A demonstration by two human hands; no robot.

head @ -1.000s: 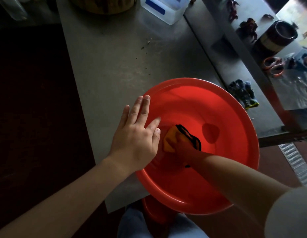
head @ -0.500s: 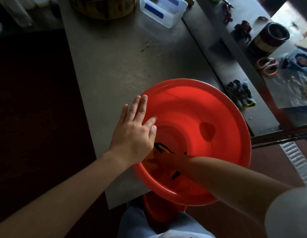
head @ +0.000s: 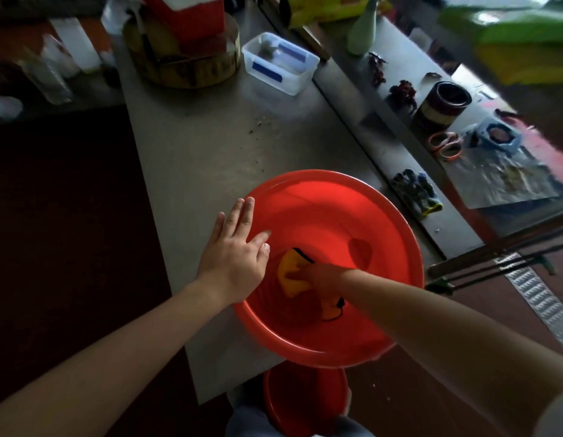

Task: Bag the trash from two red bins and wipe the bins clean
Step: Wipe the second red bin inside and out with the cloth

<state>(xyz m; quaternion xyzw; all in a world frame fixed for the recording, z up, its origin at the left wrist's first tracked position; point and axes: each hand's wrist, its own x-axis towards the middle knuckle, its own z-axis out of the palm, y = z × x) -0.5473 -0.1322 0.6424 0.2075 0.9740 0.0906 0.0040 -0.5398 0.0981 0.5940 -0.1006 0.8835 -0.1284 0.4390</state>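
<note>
Pressing cloth (head: pixel 289 280) inside bin (head: pixel 403 225), right hand (head: pixel 325 275) grip unclear | left hand (head: pixel 234 257) flat on rim

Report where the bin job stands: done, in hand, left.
Done: the large round red plastic bin on the grey metal table shows no trash inside. In hand: the right hand presses an orange cloth with black trim against its inner wall, while the left hand lies flat on the rim. Left: the second, smaller red bin below the table edge; whether it is wiped cannot be told.
</note>
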